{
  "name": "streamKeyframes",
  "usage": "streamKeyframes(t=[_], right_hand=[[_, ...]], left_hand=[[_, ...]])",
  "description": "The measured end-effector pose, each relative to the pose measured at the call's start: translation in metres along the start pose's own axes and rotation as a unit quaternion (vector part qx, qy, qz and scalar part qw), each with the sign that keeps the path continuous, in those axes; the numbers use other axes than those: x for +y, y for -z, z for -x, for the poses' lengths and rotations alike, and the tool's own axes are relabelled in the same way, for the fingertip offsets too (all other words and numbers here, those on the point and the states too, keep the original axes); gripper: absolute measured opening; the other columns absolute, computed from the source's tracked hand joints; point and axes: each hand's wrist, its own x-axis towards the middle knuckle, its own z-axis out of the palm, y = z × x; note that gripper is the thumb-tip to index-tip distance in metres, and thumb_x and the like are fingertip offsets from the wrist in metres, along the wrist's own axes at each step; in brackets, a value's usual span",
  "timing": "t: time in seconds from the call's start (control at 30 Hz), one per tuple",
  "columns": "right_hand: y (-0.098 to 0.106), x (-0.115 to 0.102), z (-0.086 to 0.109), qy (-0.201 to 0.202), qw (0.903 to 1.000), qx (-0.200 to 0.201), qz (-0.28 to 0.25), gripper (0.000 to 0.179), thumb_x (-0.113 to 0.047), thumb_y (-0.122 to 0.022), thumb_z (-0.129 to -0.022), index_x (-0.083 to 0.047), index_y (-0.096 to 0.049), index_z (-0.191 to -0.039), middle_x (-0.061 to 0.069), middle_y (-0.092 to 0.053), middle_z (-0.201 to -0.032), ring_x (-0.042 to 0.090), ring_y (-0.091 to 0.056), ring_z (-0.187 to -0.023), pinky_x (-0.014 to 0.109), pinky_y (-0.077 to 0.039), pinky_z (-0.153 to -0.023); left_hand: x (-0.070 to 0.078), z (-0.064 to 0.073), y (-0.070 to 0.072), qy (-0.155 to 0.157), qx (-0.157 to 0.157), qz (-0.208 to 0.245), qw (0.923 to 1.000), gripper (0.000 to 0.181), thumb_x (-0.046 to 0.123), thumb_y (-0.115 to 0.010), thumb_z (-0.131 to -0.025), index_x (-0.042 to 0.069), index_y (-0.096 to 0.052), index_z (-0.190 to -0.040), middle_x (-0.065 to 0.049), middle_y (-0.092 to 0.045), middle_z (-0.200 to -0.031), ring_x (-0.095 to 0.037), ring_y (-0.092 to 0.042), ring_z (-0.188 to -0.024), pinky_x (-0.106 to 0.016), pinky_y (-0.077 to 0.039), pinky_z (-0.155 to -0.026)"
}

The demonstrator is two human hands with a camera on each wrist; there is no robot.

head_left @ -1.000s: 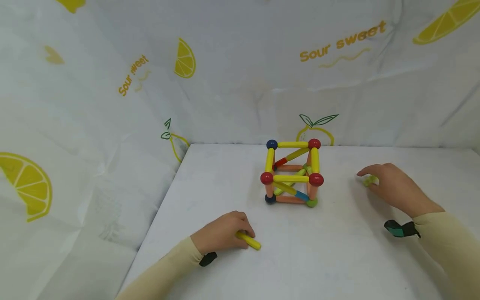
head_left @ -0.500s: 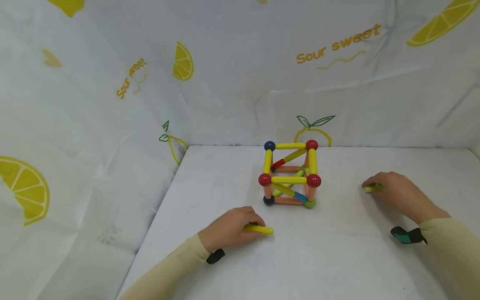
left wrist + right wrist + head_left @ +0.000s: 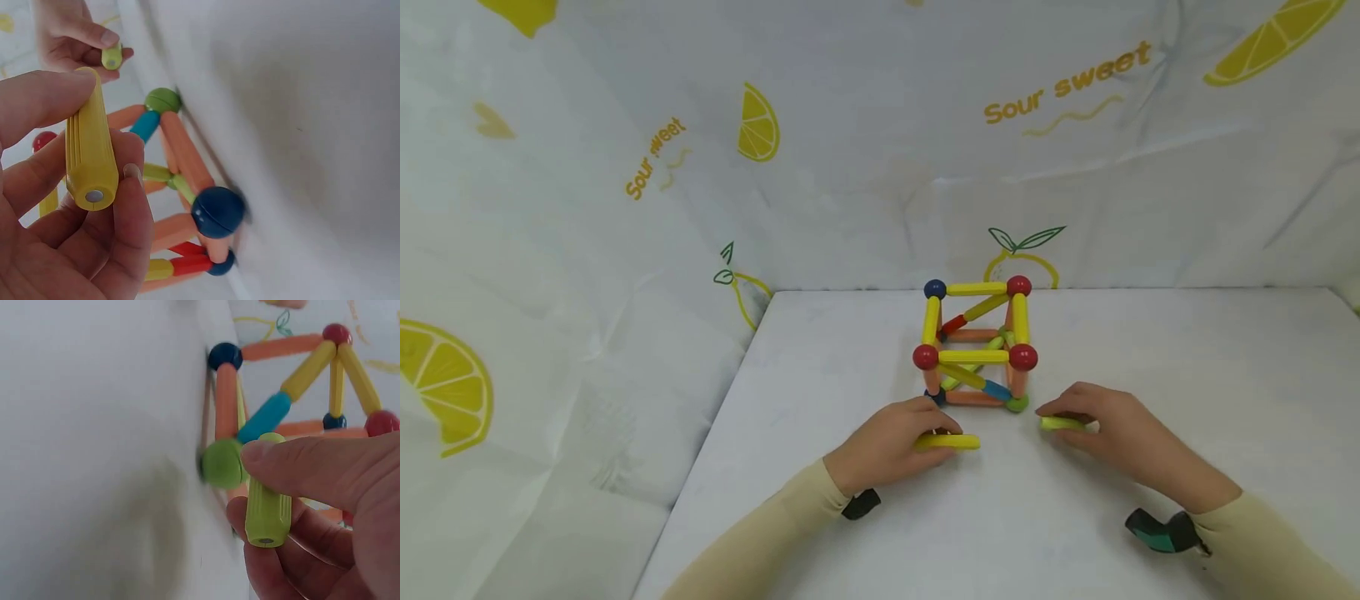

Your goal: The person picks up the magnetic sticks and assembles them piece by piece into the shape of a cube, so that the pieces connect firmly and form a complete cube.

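Observation:
A yellow magnetic rod (image 3: 962, 442) is pinched between thumb and fingers of my left hand (image 3: 887, 443), in front of the cube frame. In the left wrist view that yellow rod (image 3: 92, 150) shows grooved sides and a metal disc at its end. My right hand (image 3: 1108, 425) grips a shorter yellow-green magnetic rod (image 3: 1062, 423) just right of the frame's near corner; its metal end shows in the right wrist view. The cube frame (image 3: 973, 357) has yellow rods on top, orange ones below, and red, blue and green balls at its corners. Diagonal rods cross its sides.
The white table (image 3: 820, 358) carries the frame near its back edge. Behind and to the left hangs a white cloth (image 3: 865, 167) printed with lemons and lettering. Dark camera straps sit under both wrists.
My left hand has moved right and forward with its yellow rod, which has turned level. The right hand has swung left and nearer with the yellow-green rod, bringing the hands closer together.

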Motion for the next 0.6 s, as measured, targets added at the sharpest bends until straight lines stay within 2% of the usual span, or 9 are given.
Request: streamKeyframes(t=[0.1,0.3,0.37,0.6], right_hand=[[-0.008,-0.017,0.001,0.027,0.9994,-0.003,-0.021,0.031,-0.020,-0.089,-0.091,-0.025,-0.081,-0.120,-0.017,-0.073,-0.108,0.002,-0.064,-0.096,0.023,-0.061,-0.082],[-0.015,-0.038,0.001,0.049,0.9977,-0.014,-0.044,0.032,-0.018,-0.088,-0.091,-0.030,-0.081,-0.120,-0.019,-0.071,-0.106,0.001,-0.062,-0.095,0.021,-0.060,-0.081],[-0.016,-0.042,0.001,0.051,0.9976,-0.013,-0.045,0.032,-0.018,-0.088,-0.091,-0.031,-0.081,-0.119,-0.018,-0.070,-0.105,0.001,-0.061,-0.093,0.021,-0.060,-0.080],[-0.018,-0.042,0.002,0.052,0.9977,-0.008,-0.043,0.033,-0.019,-0.089,-0.090,-0.031,-0.080,-0.120,-0.018,-0.069,-0.105,0.000,-0.062,-0.092,0.023,-0.061,-0.080]], left_hand=[[0.006,-0.005,0.000,-0.009,0.010,-0.006,0.9999,0.026,0.034,-0.078,-0.102,0.024,-0.078,-0.126,0.011,-0.071,-0.112,0.001,-0.059,-0.092,-0.009,-0.050,-0.081],[0.014,-0.013,-0.003,-0.025,0.026,-0.016,0.9992,0.025,0.036,-0.077,-0.102,0.024,-0.077,-0.124,0.012,-0.072,-0.114,0.000,-0.058,-0.092,-0.008,-0.049,-0.080],[0.017,-0.015,-0.004,-0.028,0.027,-0.014,0.9991,0.025,0.034,-0.078,-0.102,0.024,-0.078,-0.124,0.010,-0.073,-0.120,0.000,-0.061,-0.096,-0.008,-0.050,-0.083],[0.022,-0.017,-0.005,-0.027,0.034,-0.015,0.9989,0.024,0.033,-0.078,-0.101,0.022,-0.078,-0.123,0.006,-0.074,-0.125,-0.003,-0.066,-0.100,-0.009,-0.052,-0.085]])
